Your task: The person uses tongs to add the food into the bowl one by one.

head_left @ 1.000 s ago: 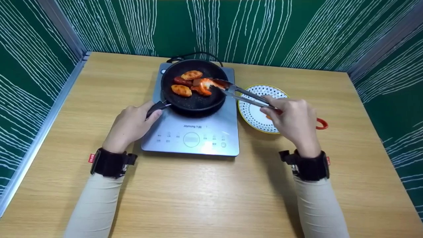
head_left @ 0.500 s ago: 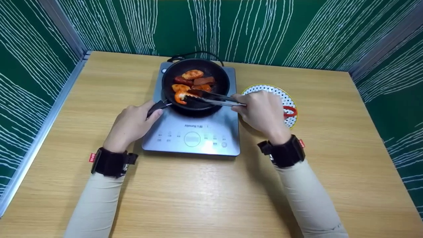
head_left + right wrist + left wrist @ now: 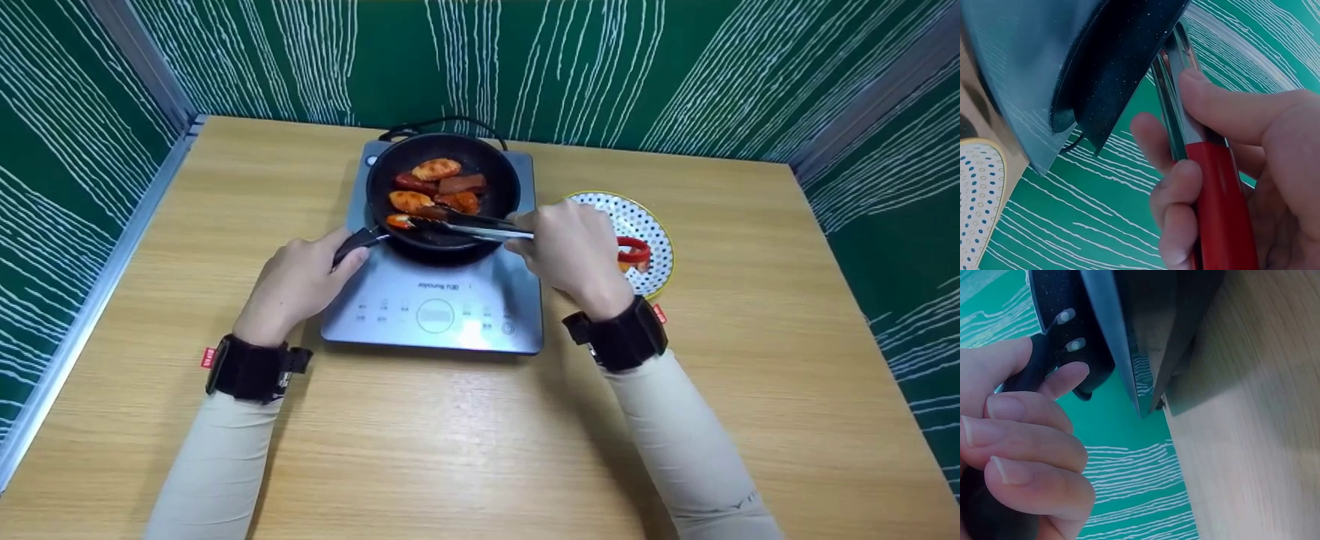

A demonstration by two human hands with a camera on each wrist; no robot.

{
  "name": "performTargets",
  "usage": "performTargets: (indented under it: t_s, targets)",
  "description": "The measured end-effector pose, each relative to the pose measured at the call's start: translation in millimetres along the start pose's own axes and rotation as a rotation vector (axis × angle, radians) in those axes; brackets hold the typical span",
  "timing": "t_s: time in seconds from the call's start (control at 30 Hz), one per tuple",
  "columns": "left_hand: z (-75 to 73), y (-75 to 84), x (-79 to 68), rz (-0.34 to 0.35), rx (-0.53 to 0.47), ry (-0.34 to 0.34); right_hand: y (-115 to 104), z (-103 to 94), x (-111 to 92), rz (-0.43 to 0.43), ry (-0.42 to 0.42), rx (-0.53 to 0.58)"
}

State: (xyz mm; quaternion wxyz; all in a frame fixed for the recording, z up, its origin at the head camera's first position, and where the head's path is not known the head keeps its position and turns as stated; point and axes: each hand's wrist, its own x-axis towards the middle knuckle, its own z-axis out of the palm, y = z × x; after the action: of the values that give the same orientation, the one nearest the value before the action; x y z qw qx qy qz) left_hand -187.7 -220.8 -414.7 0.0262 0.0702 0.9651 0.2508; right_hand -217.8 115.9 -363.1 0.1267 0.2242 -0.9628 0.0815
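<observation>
My left hand grips the black handle of a frying pan, fingers curled round it in the left wrist view. My right hand holds metal tongs with a red grip. The tongs' tips reach low into the pan's front left, at an orange shrimp; they partly hide it, and whether they still pinch it I cannot tell. Behind the tips lie two browned chicken wings, a dark red sausage, a brown slab of meat and a reddish piece.
Under the pan is a silver induction cooker with a black cord behind. A dotted, yellow-rimmed plate stands to its right, partly behind my right hand, with some orange food on it. The wooden table meets green patterned walls at the back.
My right hand has moved left from above the plate, carrying the shrimp in the tongs across the pan to its front left and lowering it. My left hand keeps its place on the pan handle.
</observation>
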Motion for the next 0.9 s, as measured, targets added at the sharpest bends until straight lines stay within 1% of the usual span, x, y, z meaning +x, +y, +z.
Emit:
performTargets:
  t_s: [0.3, 0.43, 0.5, 0.73, 0.9]
  targets:
    - [-0.2, -2.5, -1.5, 0.04, 0.021, 0.015, -7.2, 6.5, -0.1, -0.003, 0.035, -0.041]
    - [0.2, -1.8, -1.7, 0.037, 0.015, 0.014, -10.1, 6.9, -2.6, 0.007, 0.028, -0.024]
    - [0.1, -1.7, -1.6, 0.034, 0.011, 0.011, -10.1, 7.3, -4.5, 0.002, 0.038, -0.016]
    - [1.4, -1.4, 0.6, 0.024, 0.007, 0.017, -4.3, 4.4, -13.9, -0.011, 0.077, 0.04]
    - [1.4, -2.1, 0.7, 0.02, 0.004, 0.024, 8.6, -2.8, -23.0, 0.003, 0.133, 0.1]
